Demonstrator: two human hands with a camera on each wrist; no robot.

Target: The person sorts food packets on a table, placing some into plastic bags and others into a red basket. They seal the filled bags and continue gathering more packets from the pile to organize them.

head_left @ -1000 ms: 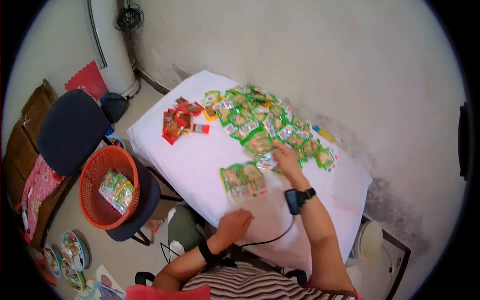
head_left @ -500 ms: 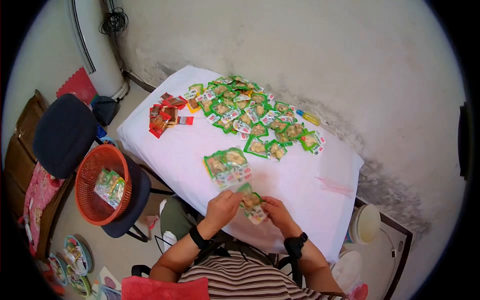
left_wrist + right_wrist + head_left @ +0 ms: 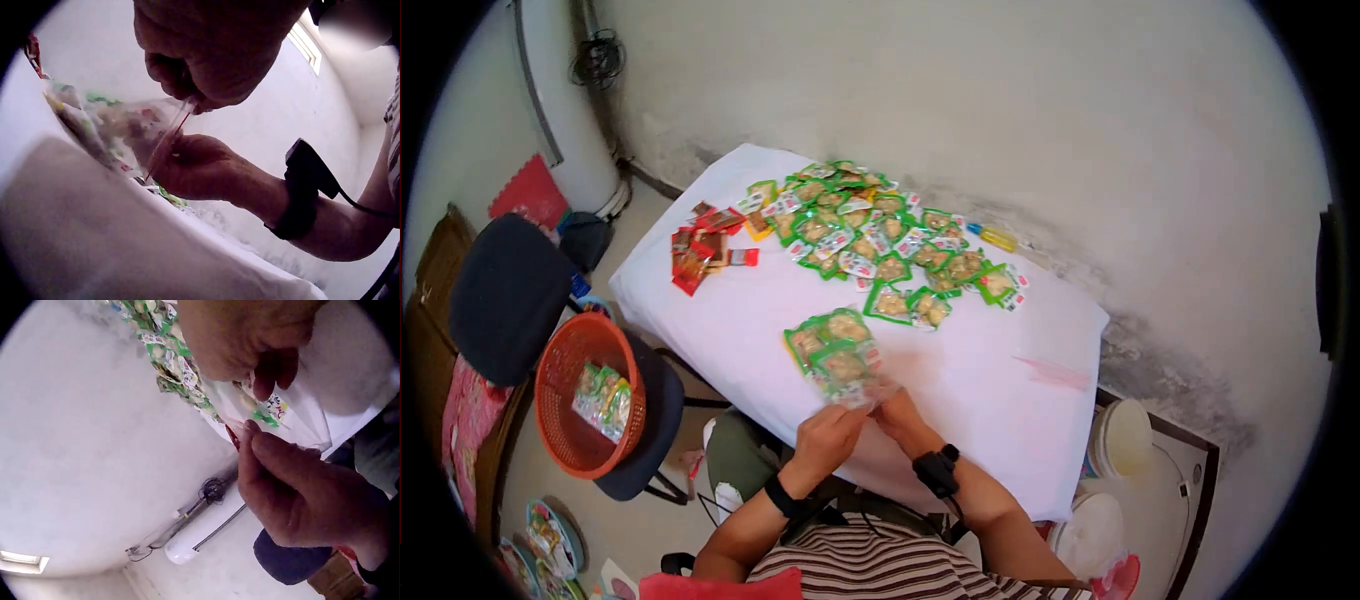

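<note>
A clear bag (image 3: pixel 862 392) holding several green-edged packets (image 3: pixel 840 365) lies at the near side of the white-covered table. My left hand (image 3: pixel 828 440) pinches the bag's near edge between thumb and fingers; the left wrist view shows this left hand (image 3: pixel 219 50) above the red-lined opening. At the bag's mouth, my right hand (image 3: pixel 898 415) has its fingers curled at the clear film (image 3: pixel 134 125). In the right wrist view, the right hand (image 3: pixel 247 337) is above and the left hand (image 3: pixel 312 490) below; the right fingertips are partly hidden.
Loose green packets (image 3: pixel 860 220) cover the table's far side, with red packets (image 3: pixel 690 260) at left and a yellow-blue item (image 3: pixel 995 237) by the wall. An orange basket (image 3: pixel 550 400) stands on a chair at left. Buckets (image 3: pixel 1122 440) stand at right.
My right hand came back from the pile with a packet, held it near my left hand, and has moved to the bag's mouth. Another packet now shows inside the bag; my left hand grips its edge.
</note>
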